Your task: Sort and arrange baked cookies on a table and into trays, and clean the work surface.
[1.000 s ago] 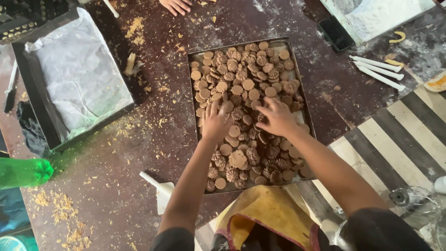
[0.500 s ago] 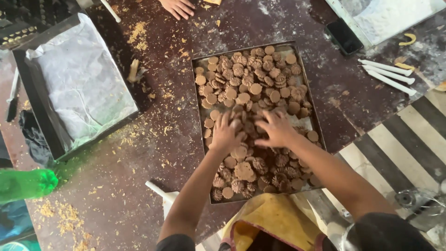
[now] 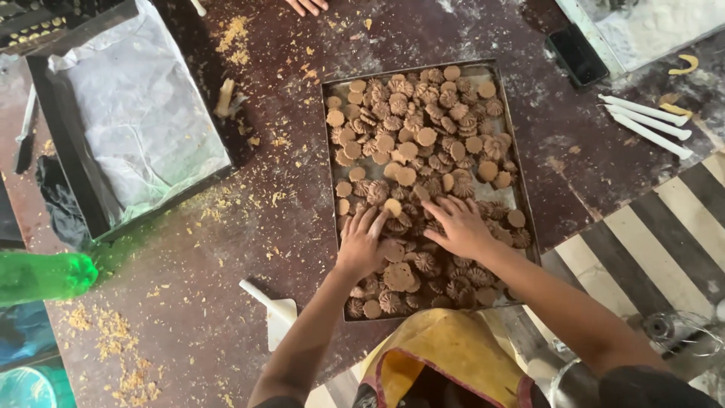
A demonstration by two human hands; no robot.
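Both your hands have slid down toward the near half of the metal tray since the earlier frame; it sits on the brown table, crumbs around. Your left hand lies flat on the brown cookies, fingers spread apart, gripping nothing. Right hand just beside it, fingers apart, pressing the pile. Paper-lined tray unchanged at left, green bottle too.

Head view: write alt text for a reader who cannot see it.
Seen from above, a person's left hand and right hand press flat among brown swirled cookies heaped in a metal baking tray on a crumb-strewn dark table. A paper-lined tray sits to the left, three white sticks to the right.
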